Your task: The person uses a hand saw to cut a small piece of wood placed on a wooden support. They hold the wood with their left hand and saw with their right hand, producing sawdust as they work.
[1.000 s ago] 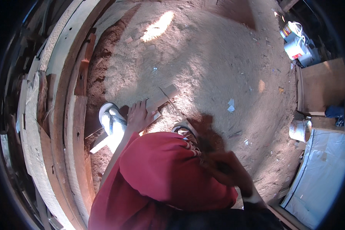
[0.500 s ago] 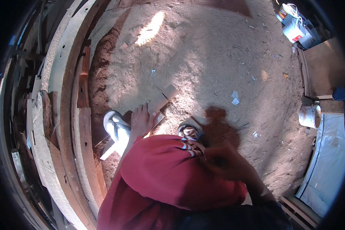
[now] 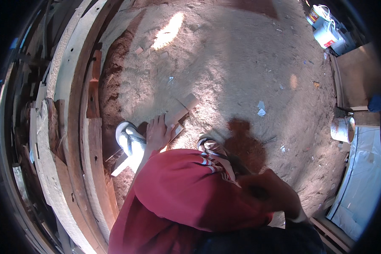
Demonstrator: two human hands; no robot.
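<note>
My left hand (image 3: 158,132) rests on a brown wooden board (image 3: 178,112), thumb on one side and fingers over the other. A thin dark line crosses the board near its far end. A second piece of pale wood (image 3: 177,130) lies beside my thumb. The fingers of my right hand (image 3: 266,190) are curled near my right knee. This hand is blurred and in shadow, and whatever it holds cannot be made out. My left foot (image 3: 131,137), in a sandal, stands beside the left hand; my right foot (image 3: 211,146) is right of the board.
Long timber planks (image 3: 70,106) run along the left side. Sandy, debris-strewn ground (image 3: 228,76) spreads ahead. At the far right stand white buckets (image 3: 325,36), and a smaller white tub (image 3: 342,129) sits nearer, by a pale sheet-covered surface (image 3: 357,178).
My right hand has moved back to the right and slightly down, away from the board. My left hand and the board keep their place; the whole view has shifted slightly.
</note>
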